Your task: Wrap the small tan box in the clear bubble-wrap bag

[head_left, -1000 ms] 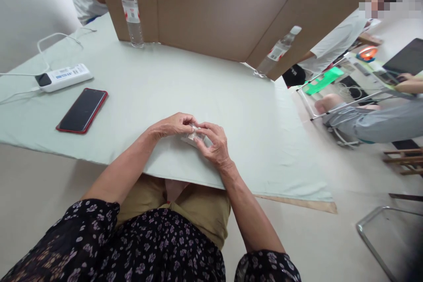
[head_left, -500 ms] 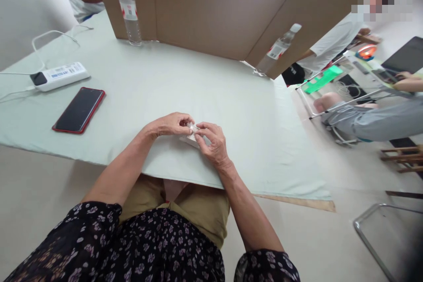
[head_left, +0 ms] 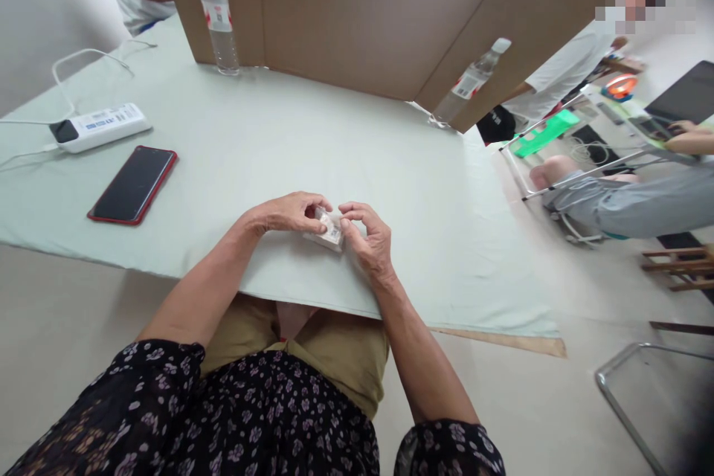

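A small pale box (head_left: 330, 235) in clear, shiny wrapping lies on the table near its front edge, with small dark print on it. My left hand (head_left: 298, 212) grips it from the left, thumb on its upper face and fingers curled behind. My right hand (head_left: 369, 238) is at the box's right end, fingers bent and slightly apart from the thumb. The thumb tip is close to the wrapping; whether it touches is too small to tell.
On the left are a phone (head_left: 134, 186) with a red case and a white power strip (head_left: 103, 128) with cables. Two water bottles (head_left: 220, 22) stand against a brown cardboard panel (head_left: 346, 15). Other people sit behind the panel and at a side table (head_left: 625, 115) on the right.
My right hand has drawn back slightly to the right and its fingers have opened, showing more of the box. My left hand has stayed on the box.
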`<state>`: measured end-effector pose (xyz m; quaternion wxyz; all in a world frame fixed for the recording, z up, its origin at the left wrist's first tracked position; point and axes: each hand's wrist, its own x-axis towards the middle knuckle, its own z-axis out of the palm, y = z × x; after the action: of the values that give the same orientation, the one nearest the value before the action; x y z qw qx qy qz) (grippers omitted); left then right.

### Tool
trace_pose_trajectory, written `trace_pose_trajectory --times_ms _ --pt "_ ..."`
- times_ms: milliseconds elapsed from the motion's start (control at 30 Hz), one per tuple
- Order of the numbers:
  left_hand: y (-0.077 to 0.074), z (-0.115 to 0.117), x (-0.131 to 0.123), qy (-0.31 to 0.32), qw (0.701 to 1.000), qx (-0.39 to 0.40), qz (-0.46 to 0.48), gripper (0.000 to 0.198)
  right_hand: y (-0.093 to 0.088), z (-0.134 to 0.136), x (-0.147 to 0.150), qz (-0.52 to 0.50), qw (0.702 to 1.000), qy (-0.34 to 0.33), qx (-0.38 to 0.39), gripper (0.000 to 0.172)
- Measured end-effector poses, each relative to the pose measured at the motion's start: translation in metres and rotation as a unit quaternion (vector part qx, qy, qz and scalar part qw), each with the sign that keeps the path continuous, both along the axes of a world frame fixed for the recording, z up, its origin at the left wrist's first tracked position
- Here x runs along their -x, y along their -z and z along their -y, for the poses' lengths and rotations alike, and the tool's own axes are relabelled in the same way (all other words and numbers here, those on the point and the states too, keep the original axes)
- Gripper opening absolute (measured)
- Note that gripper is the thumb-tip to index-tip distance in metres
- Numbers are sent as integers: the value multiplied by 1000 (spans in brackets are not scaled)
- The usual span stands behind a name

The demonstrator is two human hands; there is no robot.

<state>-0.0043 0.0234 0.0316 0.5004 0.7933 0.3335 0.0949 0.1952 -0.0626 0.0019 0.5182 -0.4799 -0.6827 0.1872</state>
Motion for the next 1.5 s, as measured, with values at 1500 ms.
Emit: trace_pose_trajectory --times_ms 1500 --pt "4 8 -9 -24 996 60 68 53 1 -2 -2 38 998 -42 -1 4"
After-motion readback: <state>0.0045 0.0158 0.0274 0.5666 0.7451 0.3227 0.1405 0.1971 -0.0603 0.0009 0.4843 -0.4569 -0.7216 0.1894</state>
